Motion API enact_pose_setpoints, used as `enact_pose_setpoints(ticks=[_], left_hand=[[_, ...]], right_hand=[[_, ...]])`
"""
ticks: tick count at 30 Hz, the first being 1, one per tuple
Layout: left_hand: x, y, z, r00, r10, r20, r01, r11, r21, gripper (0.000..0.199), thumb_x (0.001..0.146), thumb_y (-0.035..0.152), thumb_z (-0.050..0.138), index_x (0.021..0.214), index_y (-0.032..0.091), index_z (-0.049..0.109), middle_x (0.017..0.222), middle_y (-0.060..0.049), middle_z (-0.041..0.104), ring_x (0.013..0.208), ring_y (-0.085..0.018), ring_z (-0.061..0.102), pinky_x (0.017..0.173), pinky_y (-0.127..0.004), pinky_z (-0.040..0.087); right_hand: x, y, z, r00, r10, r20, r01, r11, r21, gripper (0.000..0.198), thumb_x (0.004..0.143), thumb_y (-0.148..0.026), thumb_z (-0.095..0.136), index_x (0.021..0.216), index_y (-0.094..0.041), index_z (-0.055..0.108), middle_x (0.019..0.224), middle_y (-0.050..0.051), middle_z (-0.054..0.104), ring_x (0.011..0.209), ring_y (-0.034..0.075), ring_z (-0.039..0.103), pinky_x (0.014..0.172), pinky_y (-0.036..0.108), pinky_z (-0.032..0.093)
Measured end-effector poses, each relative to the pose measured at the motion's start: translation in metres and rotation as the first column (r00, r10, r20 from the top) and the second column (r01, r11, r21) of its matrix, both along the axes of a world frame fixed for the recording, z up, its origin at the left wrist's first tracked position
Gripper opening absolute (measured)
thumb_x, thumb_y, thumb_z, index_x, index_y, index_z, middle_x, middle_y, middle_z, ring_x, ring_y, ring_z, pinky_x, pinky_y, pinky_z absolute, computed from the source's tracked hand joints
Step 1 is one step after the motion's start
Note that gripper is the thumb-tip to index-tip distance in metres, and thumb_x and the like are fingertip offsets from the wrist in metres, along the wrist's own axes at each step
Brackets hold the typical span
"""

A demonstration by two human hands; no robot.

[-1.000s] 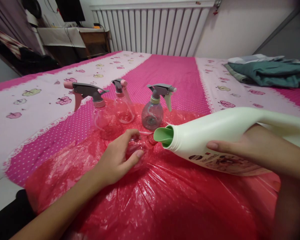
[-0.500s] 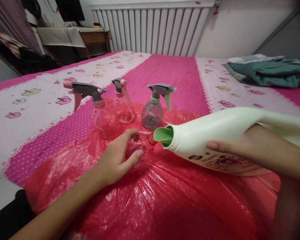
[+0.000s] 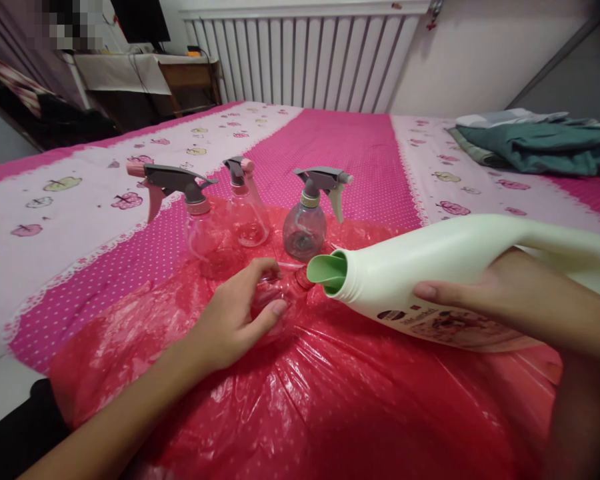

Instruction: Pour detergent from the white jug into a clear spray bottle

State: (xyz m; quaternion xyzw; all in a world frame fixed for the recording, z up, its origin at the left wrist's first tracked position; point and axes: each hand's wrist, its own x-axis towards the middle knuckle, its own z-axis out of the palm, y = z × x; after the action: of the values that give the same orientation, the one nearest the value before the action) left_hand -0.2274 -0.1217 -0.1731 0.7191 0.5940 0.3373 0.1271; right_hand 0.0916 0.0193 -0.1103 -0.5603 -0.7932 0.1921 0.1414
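Note:
My left hand (image 3: 237, 317) is wrapped round a clear bottle (image 3: 293, 293) without a spray head, tilted with its neck to the right. Against that neck lies the green spout (image 3: 325, 272) of a large pale green jug (image 3: 430, 260), which is tipped sideways. My right hand (image 3: 485, 300) grips the jug around its body near the handle; some fingers are hidden. Whether liquid flows from the spout I cannot tell. Behind the bottle stand a grey-tinted spray bottle (image 3: 304, 230), a pink spray bottle (image 3: 250, 217) and another pink spray bottle (image 3: 205, 233), all upright with grey trigger heads.
A red plastic sheet (image 3: 290, 413) covers the near part of the bed (image 3: 345, 153). Folded clothes (image 3: 540, 143) lie at the far right. A radiator (image 3: 300, 60) runs along the wall, and a desk (image 3: 125, 73) with a monitor (image 3: 140, 20) stands at the back left.

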Motion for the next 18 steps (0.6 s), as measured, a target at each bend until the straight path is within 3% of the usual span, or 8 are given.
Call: enact_pose_setpoints(ticks=[4,18], left_hand=[[-0.0008,0.0,-0.0008,1.0,0.003,-0.003,-0.003,1.0,0.002,0.035,0.103,0.047,0.049,0.128,0.023,0.05,0.121,-0.011,0.07,0.108,-0.031,0.07,0.087,-0.045,0.055],[-0.0011,-0.001,-0.0011,1.0,-0.001,-0.01,0.001,1.0,0.003,0.034,0.104,0.047,0.048,0.129,0.023,0.049,0.121,-0.011,0.07,0.109,-0.031,0.07,0.087,-0.045,0.055]], right_hand=[[-0.0055,-0.0024,0.0065,0.997,-0.072,-0.025,0.068,0.989,-0.132,0.086,0.047,-0.088,0.072,0.113,-0.032,0.074,0.117,0.003,0.076,0.108,0.038,0.07,0.095,0.055,0.058],[-0.0049,-0.0022,0.0068,0.996,-0.08,-0.039,0.074,0.986,-0.15,0.088,0.045,-0.088,0.074,0.114,-0.033,0.072,0.121,0.001,0.075,0.112,0.037,0.068,0.098,0.057,0.057]])
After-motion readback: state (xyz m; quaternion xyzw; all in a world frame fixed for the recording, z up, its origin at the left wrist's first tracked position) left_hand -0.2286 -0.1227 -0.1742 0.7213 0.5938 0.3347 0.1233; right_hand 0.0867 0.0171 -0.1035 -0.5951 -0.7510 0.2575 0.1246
